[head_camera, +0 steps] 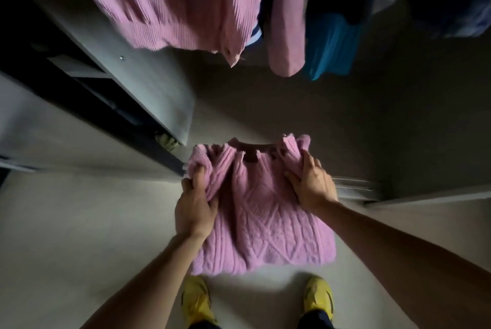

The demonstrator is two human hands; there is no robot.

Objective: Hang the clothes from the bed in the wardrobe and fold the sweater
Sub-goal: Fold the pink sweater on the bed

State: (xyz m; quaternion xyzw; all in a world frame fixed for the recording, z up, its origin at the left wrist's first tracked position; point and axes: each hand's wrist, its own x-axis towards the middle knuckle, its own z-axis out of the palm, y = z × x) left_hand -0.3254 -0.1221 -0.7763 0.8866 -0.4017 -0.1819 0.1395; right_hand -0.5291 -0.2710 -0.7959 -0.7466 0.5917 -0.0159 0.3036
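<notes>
- Two hands hold the pink cable-knit sweater (pixel 265 222) near its collar: left hand (pixel 195 207), right hand (pixel 313 186), fingers curled into the knit.
- Sweater sits over pale smooth floor (pixel 79 235), by yellow shoes (pixel 196 299).
- Grey wardrobe (pixel 148 84) ahead; pink ribbed garment (pixel 164 1) and teal garment (pixel 329 47) hang inside.

Bare left hand (pixel 195 211) and right hand (pixel 313 187), bare forearms (pixel 148 275); bright yellow shoes (pixel 195 299) and dark trouser cuffs (pixel 316 323) at the frame's bottom centre.

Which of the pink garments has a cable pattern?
The pink sweater held by the left hand and right hand; the pink garment hanging above is plain ribbed.
</notes>
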